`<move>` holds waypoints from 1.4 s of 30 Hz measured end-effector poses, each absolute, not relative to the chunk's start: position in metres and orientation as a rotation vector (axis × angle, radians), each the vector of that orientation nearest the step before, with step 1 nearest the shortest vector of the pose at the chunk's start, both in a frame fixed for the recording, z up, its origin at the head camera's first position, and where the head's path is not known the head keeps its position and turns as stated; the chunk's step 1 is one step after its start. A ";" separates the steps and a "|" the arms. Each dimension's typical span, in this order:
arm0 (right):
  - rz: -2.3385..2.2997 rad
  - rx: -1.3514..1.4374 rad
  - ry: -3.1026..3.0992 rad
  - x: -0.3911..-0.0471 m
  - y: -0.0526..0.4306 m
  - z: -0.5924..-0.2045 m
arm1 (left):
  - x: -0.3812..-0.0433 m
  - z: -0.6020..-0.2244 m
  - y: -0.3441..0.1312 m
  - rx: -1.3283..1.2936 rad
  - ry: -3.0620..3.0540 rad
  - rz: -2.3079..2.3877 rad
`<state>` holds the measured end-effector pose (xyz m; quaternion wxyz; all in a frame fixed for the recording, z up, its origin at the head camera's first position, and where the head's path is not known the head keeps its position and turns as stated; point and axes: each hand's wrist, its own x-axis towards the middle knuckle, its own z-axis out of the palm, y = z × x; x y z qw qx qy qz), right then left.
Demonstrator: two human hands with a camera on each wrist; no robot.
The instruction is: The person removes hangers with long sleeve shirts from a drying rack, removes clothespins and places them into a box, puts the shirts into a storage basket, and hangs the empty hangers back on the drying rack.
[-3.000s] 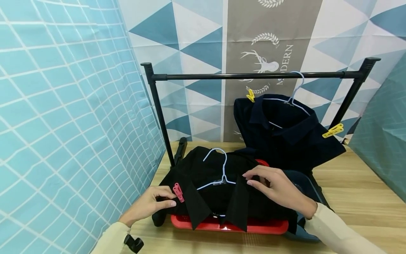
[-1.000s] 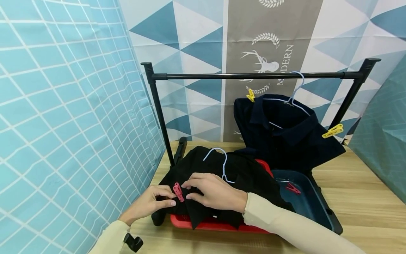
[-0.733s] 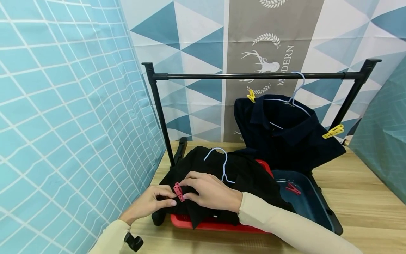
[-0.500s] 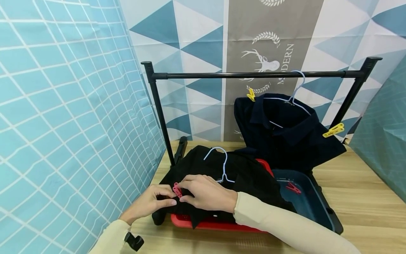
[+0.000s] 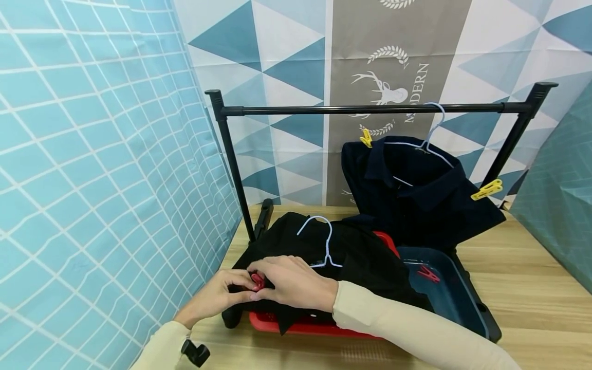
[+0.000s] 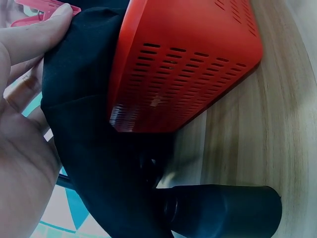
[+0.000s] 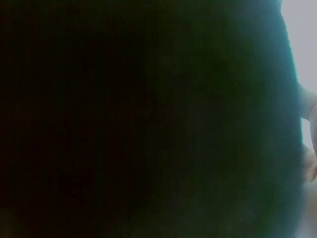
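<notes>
Presently we log left hand [image 5: 217, 297], nearly closed, pinching black shirt [image 5: 372, 270]; right hand [image 5: 296, 283], likewise, pinching red clothespin [image 5: 257, 280].

We see a wood-grain table [image 5: 532, 246] carrying a red basket [image 5: 273, 322]. Right of the basket we find a blue tray [image 5: 448, 306]; left of the basket, a black rack foot [image 5: 231, 317].

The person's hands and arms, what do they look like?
The left hand and right hand are bare. The left sleeve and right sleeve are long, plain and cream. A small black piece sticks out by the left sleeve's end.
</notes>
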<state>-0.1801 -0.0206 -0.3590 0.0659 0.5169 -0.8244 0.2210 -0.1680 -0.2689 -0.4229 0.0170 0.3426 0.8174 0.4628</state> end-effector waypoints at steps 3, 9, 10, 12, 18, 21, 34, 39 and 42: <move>0.628 1.563 -2.491 -0.179 -0.022 -0.359 | -0.167 -0.423 -0.269 1.073 2.540 1.440; 0.618 1.561 -2.415 -0.177 -0.022 -0.361 | -0.166 -0.422 -0.269 1.041 2.520 1.462; 0.618 1.563 -2.395 -0.177 -0.022 -0.362 | -0.166 -0.421 -0.269 1.044 2.516 1.467; 0.623 1.573 -2.355 -0.177 -0.022 -0.363 | -0.166 -0.421 -0.269 1.055 2.507 1.475; 0.664 1.604 -2.287 -0.176 -0.022 -0.365 | -0.167 -0.423 -0.270 1.089 2.505 1.478; 0.706 1.613 -2.274 -0.176 -0.021 -0.365 | -0.167 -0.423 -0.269 1.080 2.507 1.479; 0.870 1.580 -2.222 -0.180 -0.019 -0.366 | -0.164 -0.423 -0.269 1.081 2.505 1.500; 0.899 1.579 -2.200 -0.180 -0.019 -0.363 | -0.164 -0.423 -0.270 1.070 2.508 1.490; 0.922 1.572 -2.190 -0.180 -0.019 -0.360 | -0.165 -0.423 -0.271 1.059 2.511 1.481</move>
